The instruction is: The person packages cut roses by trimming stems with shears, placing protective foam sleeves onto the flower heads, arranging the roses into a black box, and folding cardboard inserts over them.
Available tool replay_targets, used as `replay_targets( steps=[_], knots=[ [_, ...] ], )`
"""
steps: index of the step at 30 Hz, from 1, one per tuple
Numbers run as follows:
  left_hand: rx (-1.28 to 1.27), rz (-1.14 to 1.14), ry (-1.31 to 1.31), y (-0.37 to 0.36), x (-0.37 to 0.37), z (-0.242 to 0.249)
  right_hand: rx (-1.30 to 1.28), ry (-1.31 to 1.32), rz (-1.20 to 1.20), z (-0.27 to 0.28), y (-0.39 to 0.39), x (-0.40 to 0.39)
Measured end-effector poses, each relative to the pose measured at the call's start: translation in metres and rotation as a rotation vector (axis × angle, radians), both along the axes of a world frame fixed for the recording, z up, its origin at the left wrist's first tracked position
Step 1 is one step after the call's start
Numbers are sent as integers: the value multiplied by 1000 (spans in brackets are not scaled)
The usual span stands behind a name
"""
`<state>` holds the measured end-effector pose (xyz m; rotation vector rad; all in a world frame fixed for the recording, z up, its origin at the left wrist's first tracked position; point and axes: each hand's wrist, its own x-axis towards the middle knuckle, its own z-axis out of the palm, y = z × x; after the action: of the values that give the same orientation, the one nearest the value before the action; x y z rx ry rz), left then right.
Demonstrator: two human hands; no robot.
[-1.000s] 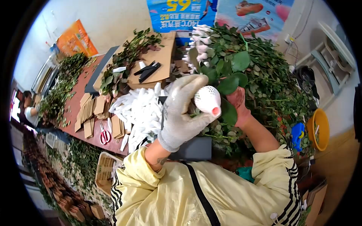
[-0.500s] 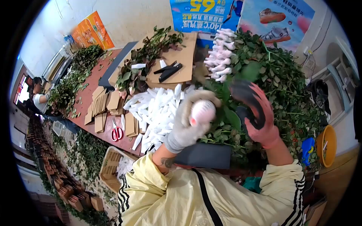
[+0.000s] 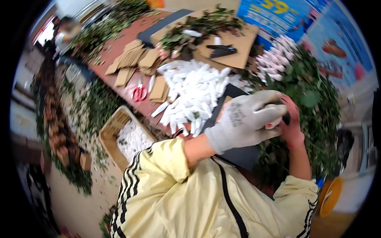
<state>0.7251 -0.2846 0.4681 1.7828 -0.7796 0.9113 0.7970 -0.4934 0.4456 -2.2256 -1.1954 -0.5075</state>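
Observation:
My left hand [image 3: 244, 121], in a grey-white glove, is closed around a pale pink and white rose [image 3: 271, 125] that looks wrapped in a white net sleeve. Only a small part of the flower shows between the fingers. Pressed close against it is my right hand [image 3: 293, 126], in a red and black glove, with its fingers curled; their tips are hidden behind the left hand. Under both hands lies a dark board [image 3: 242, 157]. White net sleeves [image 3: 190, 89] are heaped to the left of my hands. Several wrapped flower heads [image 3: 274, 59] are lined up beyond them.
Leafy stems [image 3: 313, 99] cover the right side. Red-handled scissors [image 3: 139, 93], cardboard pieces [image 3: 159, 89] and a black stapler-like tool [image 3: 221, 50] lie on the table. A crate [image 3: 113, 133] holds white sleeves. Another person [image 3: 63, 39] stands far left; a yellow basin [image 3: 331, 196] is at right.
My view has swung, so the table appears shifted and tilted. My left hand has turned its back toward me, covering most of the rose, and my right hand has come in against it.

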Motion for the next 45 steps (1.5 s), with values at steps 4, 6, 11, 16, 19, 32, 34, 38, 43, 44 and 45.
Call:
replay_targets(
  steps=[4, 6, 11, 16, 19, 32, 34, 38, 43, 44, 45],
  knots=[
    [-77, 255, -126, 5, 2, -19, 61, 201, 16, -15, -6, 13],
    [-105, 285, -49, 11, -7, -22, 127, 159, 29, -17, -6, 14],
    [-136, 145, 112, 16, -19, -30, -43, -107, 26, -23, -2, 17],
    [-77, 199, 204, 25, -42, -13, -80, -271, 158, -21, 13, 19],
    [-80, 226, 146, 30, -46, -8, -22, -319, 180, -19, 18, 21],
    [-56, 394, 439, 66, -67, 11, -23, -340, 23, -15, 23, 28],
    [85, 389, 466, 56, -60, 12, -25, -270, 85, -12, 26, 27],
    [279, 405, 398, 49, -49, 17, -55, -332, 55, -16, 26, 28],
    [481, 440, 255, 49, -38, 16, -74, -349, 74, -12, 25, 25],
    [470, 466, 273, 50, -36, 11, -89, -321, 115, -4, 27, 23],
    [481, 386, 192, 51, -35, 4, -103, -290, 165, -2, 30, 23]
  ],
)
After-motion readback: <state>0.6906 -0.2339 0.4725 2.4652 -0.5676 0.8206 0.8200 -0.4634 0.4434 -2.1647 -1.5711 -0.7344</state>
